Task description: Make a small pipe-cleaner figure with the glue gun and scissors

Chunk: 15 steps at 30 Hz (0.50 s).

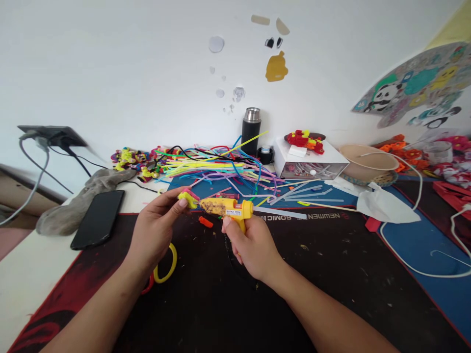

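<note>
Between the thumb and fingers of my left hand (pixel 159 223) is a small yellow and pink fuzzy piece (pixel 189 198). My right hand (pixel 253 245) is wrapped round the handle of a yellow glue gun (pixel 224 208), whose barrel has brown stains. The gun's nozzle points left and meets or nearly meets the fuzzy piece; exact contact is too small to tell. A clear glue stick (pixel 281 213) sticks out of the gun's back end. Below the gun's nozzle, a small orange piece (pixel 205 222) lies on the dark mat (pixel 221 314).
Scissors with yellow and red handles (pixel 166 264) lie beside my left forearm. A phone (pixel 97 219) is at the left. Behind are colourful fuzzy stems (pixel 206 164), a black thermos (pixel 250 132), a white drawer box (pixel 309 159) and a beige bowl (pixel 368 164). White cable (pixel 419 273) curves at the right.
</note>
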{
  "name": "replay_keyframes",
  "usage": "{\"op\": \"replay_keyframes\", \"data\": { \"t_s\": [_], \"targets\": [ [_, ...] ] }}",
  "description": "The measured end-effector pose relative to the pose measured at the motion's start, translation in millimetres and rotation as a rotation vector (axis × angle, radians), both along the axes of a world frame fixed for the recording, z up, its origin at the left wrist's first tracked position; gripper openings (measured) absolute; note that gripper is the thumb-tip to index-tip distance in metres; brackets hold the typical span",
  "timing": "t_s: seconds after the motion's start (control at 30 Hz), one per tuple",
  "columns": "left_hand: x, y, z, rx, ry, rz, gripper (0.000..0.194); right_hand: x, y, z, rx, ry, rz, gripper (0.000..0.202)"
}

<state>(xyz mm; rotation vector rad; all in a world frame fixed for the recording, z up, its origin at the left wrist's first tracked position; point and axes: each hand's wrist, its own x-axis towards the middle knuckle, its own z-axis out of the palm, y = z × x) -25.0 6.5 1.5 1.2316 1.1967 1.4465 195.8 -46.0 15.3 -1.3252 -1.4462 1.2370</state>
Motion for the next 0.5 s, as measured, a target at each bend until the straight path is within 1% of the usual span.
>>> {"op": "replay_keyframes", "data": {
  "t_s": [0.17,0.3,0.5],
  "targets": [
    [3,-1,5.7,0.006,-0.019,0.014,0.045,0,1,0.4,0.005,-0.002,-0.007,0.042],
    [6,-2,11.3,-0.009,-0.096,0.009,0.043,0,1,2.7,0.001,-0.008,-0.009,0.042],
    [6,0,13.1,-0.007,-0.183,0.010,0.040,-1,1,0.1,-0.019,-0.022,-0.003,0.041]
  ]
}}
